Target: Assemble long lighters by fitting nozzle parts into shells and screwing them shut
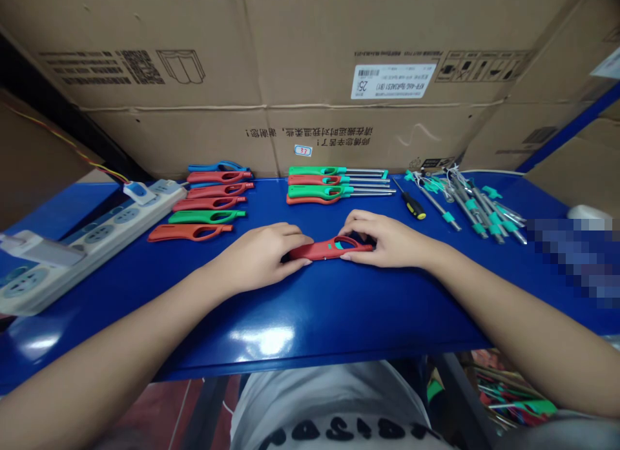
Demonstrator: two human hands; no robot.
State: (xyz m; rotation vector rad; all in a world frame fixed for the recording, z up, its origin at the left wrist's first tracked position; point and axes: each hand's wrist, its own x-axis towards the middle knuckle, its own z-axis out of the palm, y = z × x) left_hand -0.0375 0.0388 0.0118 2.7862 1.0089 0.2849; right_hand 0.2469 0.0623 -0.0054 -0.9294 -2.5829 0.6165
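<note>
Left fingers [292, 239] and right fingers [363, 226] grip opposite ends of the red handle [318, 250].

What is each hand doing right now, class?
Left hand: closed, holding the red casing by its left end.
Right hand: closed, holding its looped end.

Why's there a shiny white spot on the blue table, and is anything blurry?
Head view: glare, probably a lamp reflecting off the glossy blue table; head view: blocky pixels cover a patch near the right edge; head view: the red plastic lighter handle looks slightly soft, outline clear.
</note>
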